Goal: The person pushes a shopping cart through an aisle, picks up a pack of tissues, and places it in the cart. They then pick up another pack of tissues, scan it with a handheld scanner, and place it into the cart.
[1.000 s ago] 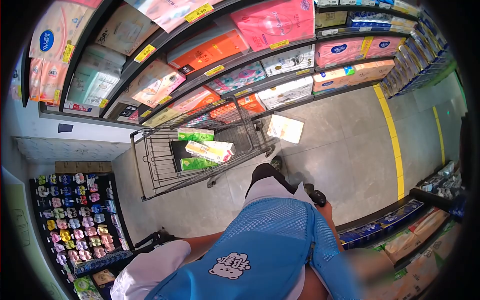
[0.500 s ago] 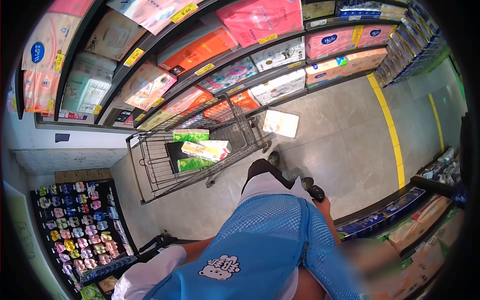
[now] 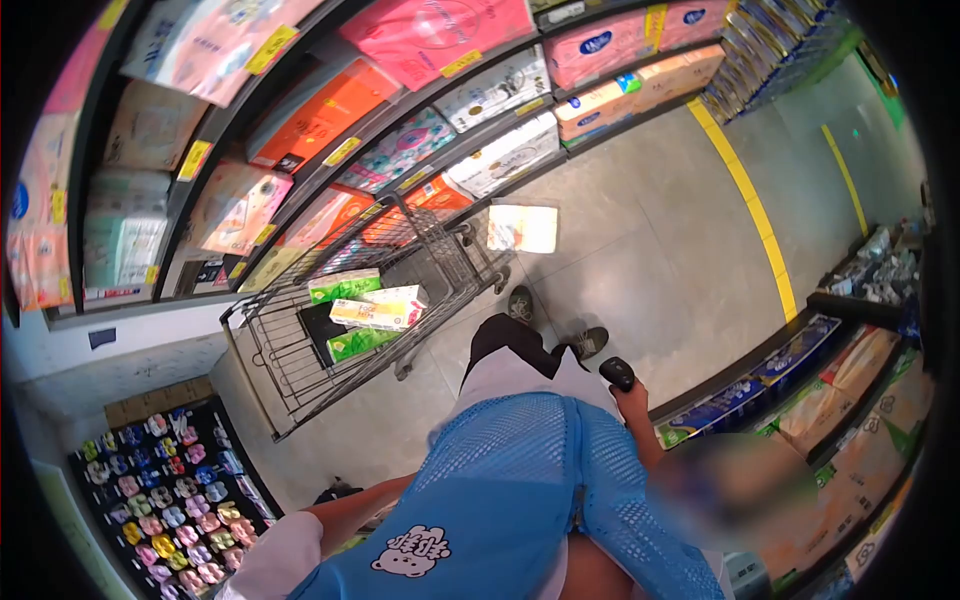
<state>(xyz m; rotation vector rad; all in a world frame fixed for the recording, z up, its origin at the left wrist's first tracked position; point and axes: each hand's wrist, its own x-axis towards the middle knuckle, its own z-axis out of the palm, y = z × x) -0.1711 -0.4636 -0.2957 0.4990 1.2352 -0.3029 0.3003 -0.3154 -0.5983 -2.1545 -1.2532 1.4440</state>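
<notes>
My right hand [image 3: 633, 402] is closed around a small, rounded black handheld device [image 3: 618, 374], held low beside my blue mesh vest [image 3: 510, 450]. My left forearm [image 3: 365, 508] reaches in behind the vest, which hides the hand. Ahead and to the left stands a metal shopping cart [image 3: 251, 377]. Inside it lie a green tissue pack [image 3: 345, 285], a white pack with an orange and yellow print [image 3: 378, 308] and another green pack [image 3: 358, 344]. Neither hand touches the cart.
A light-coloured pack [image 3: 522, 229] lies on the grey tiled floor [image 3: 640, 270] beyond the cart. Shelves of tissue packs [image 3: 430, 40] line the far side. More shelving [image 3: 745, 395] runs along my right. A slipper rack [image 3: 180, 490] stands at lower left.
My view has turned and shifted, so shelves, cart and floor pack appear further left. More of my right hand and both shoes now shows. The packs in the cart lie as before.
</notes>
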